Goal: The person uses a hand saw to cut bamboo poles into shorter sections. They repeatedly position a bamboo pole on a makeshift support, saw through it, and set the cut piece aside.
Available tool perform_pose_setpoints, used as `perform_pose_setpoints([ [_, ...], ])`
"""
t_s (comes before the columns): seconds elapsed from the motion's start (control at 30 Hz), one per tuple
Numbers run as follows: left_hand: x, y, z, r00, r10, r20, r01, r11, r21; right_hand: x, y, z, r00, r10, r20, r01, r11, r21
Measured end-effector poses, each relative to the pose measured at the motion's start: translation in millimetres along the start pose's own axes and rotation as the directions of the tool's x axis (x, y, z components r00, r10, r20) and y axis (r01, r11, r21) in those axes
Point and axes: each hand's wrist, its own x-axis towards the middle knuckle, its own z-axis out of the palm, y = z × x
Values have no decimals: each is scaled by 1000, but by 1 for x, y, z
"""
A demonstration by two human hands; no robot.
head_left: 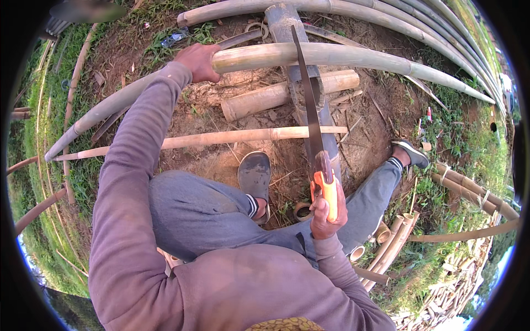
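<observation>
My right hand (329, 218) is closed around the orange handle of a hand saw (312, 118). Its long dark blade points away from me and crosses over a thick pale bamboo pole (364, 55); whether the teeth are in the pole I cannot tell. At the left, my left hand (200, 62) grips the bamboo where its pale stretch begins, fingers wrapped about it. Under the pole runs a grey post (301, 91) with a hollow-looking notch. A short bamboo section (256, 102) lies beside that post, and a thin bamboo strip (221, 138) crosses nearer to me.
Several long bamboo poles (419, 27) lie at the far right. Cut bamboo pieces (395, 243) are by my right leg, with a tied bundle (469, 190) farther right. A heap of split scraps (441, 292) lies at lower right. My shoe (254, 174) stands on the dirt.
</observation>
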Motion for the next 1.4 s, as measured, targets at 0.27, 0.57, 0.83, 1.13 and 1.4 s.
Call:
perform_pose_setpoints([
  [0.27,2,4,-8,1000,-21,-20,21,1000,6,160,11,91,996,81,-28,-77,988,135],
  [0.57,5,1,0,999,-28,-22,28,1000,-3,11,-9,3,998,-53,25,52,999,6],
  [0.83,8,0,-5,1000,-16,6,16,1000,-4,163,2,88,992,-101,-73,102,995,11],
  [1.13,11,-7,2,998,23,-67,-25,999,-31,12,-2,0,1000,12,13,-12,1000,-21],
  [1.4,8,-4,-2,999,5,-46,-7,999,-40,149,12,87,998,18,-54,-14,997,71],
])
